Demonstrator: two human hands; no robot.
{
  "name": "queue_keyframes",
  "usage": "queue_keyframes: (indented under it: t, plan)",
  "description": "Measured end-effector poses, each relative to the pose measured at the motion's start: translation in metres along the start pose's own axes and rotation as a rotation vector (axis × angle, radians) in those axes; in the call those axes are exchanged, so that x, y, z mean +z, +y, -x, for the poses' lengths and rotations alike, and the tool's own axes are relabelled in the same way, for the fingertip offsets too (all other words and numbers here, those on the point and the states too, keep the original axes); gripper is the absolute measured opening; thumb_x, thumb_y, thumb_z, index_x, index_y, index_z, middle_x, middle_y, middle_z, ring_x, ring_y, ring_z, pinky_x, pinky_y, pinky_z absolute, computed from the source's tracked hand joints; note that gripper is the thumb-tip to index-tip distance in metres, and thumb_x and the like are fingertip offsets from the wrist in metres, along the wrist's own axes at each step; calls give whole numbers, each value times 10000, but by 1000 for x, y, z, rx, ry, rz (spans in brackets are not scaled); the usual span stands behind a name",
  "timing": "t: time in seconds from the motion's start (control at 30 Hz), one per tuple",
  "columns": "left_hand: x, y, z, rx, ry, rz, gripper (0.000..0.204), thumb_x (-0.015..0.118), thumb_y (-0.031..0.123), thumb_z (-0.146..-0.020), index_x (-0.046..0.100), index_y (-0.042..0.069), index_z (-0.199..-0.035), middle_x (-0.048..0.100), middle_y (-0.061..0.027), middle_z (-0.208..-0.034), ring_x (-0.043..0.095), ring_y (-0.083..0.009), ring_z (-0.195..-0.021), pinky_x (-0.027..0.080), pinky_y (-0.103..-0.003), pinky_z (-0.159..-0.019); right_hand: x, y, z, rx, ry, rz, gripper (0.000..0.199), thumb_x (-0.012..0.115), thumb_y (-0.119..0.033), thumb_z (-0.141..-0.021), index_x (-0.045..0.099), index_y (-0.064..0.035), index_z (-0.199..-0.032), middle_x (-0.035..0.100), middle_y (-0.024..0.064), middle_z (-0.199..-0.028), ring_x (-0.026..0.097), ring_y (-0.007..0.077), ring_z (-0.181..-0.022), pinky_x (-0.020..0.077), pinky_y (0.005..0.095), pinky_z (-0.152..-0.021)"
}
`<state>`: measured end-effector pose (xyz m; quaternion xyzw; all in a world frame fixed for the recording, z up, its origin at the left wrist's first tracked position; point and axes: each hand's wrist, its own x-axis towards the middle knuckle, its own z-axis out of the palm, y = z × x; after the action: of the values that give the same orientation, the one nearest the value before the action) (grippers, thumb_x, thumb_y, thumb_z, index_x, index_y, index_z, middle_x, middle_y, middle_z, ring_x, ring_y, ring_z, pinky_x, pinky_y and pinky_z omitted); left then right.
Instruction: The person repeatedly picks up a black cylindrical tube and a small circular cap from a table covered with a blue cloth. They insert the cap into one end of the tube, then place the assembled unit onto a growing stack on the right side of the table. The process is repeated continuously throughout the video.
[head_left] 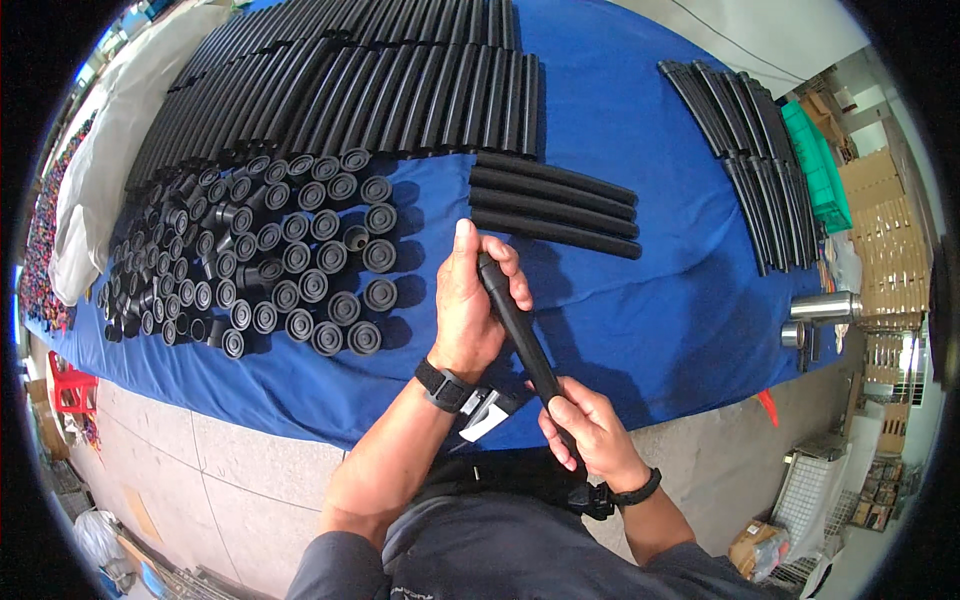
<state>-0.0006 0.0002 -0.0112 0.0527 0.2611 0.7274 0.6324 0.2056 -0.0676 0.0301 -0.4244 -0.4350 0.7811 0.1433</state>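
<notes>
Crowding the left of the bench [640, 110]: black caps [380, 256], liable to roll if knocked. Next, left hand [472, 305]: fingers curled round the upper end of a black tube [532, 350]; a loose hold could let it slip. Tube slants down to right hand [592, 425], fingers clasping its lower part. Lower tip hard to make out against dark clothing [480, 540]; far-right rods [765, 205] overlap, count unclear.

Caps [327, 225] left on cloth [670, 320], tube rows [340, 100] behind; four tubes [555, 195] right of caps, behind held tube [522, 335].
</notes>
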Motion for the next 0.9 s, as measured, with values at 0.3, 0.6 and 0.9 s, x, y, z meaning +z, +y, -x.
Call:
queue_keyframes:
  t: [0.3,0.6,0.9]
  plan:
    - [0,-4,2,86,72,-140,475,469,526,-1061,552,110,-848,519,-27,-714,530,-158,-518,457,-306,-466,8,-2,1,-63,106,249,348,512,-294,-1084,532,-3,-1274,549,19,-732,523,70,-501,412,237,-423]
    - [3,-4,5,97,107,-203,486,463,519,-1064,562,91,-858,525,-37,-715,550,-171,-521,483,-316,-467,13,0,-5,-398,285,814,331,582,-228,-1045,534,21,-1258,604,198,-726,654,368,-662,492,424,-606]
    - [-1,12,-4,-47,-1,201,767,357,736,-987,666,55,-1157,693,-136,-864,675,-293,-774,565,-403,-714,0,-5,7,-135,161,434,307,574,-259,-1056,566,-4,-1225,580,49,-689,559,109,-488,440,297,-466]
